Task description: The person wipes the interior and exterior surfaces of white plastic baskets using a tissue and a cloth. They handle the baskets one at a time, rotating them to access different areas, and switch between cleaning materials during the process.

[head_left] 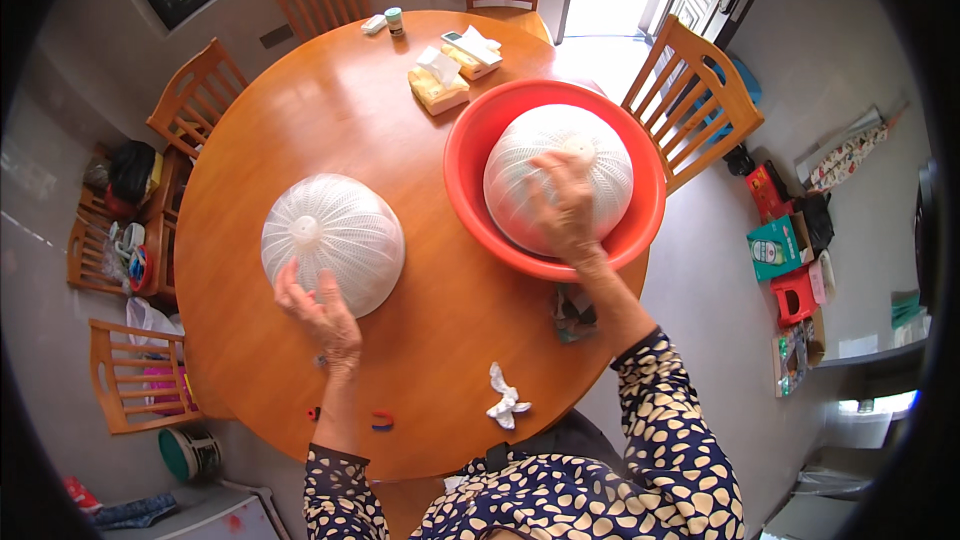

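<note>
A white, domed mesh cover [345, 215] with a round knob on top sits on the round wooden table [420, 390]. My left hand [322, 315] is at its near side, fingers apart and touching or very close to the dome. To the right, a second white mesh dome [600, 185] lies knob up inside a large red basin [458, 175]. Over its near left part is my right hand [562, 205], slightly blurred, with fingers spread and curved against the mesh. What lies under either dome cannot be made out.
Two tissue packs [438, 95] and a small cup [395, 22] stand toward the far edge. A crumpled tissue [506, 402] and a small horseshoe-shaped piece [382, 421] lie near me. Wooden chairs [690, 100] ring the table. Boxes [778, 245] line the right wall.
</note>
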{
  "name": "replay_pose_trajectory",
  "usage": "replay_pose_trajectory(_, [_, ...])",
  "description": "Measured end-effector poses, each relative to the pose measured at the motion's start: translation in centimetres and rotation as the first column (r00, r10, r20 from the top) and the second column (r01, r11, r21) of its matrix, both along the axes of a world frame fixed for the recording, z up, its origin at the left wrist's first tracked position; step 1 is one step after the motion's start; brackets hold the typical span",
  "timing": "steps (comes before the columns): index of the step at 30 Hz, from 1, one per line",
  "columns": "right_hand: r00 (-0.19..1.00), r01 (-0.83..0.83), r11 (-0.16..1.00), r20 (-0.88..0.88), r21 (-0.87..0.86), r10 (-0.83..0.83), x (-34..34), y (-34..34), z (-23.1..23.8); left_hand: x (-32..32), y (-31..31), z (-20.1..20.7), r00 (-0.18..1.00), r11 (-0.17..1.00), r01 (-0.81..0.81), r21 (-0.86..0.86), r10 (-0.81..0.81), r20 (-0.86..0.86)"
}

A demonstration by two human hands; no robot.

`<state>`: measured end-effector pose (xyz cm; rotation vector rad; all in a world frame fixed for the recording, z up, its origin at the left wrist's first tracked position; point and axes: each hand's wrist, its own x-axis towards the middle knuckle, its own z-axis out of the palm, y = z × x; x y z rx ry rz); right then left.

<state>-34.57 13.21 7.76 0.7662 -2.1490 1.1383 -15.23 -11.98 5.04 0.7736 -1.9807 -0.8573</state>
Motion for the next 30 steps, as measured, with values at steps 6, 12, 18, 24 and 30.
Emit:
replay_pose_trajectory(6, [0.888,0.265,0.962,0.374,0.062,-0.269,-8.3,11.0,-2.3,-7.1,8.9,0.6,0.904,0.822,0.428,0.376,-0.392,-0.173])
replay_pose_trajectory(12, [0.642,0.042,0.994,0.765,-0.102,0.052,-10.3,13.1,-5.9,-15.8,15.0,-3.1,0.856,0.742,0.414,0.528,-0.515,0.053])
replay_pose_trajectory(18, [0.605,0.046,0.904,0.733,-0.424,0.313,-10.0,13.2,-3.5,-17.5,17.4,-1.4,0.800,0.636,0.577,0.513,-0.567,-0.197])
replay_pose_trajectory(24, [0.746,-0.086,0.890,0.564,-0.448,0.356,-8.7,13.9,3.0,-14.2,21.0,5.5,0.793,0.711,0.601,0.365,-0.473,-0.385])
replay_pose_trajectory(30, [0.749,-0.143,0.954,0.659,0.265,-0.071,-8.5,17.1,4.2,-11.7,22.7,5.5,0.815,0.630,0.568,0.529,-0.520,-0.256])
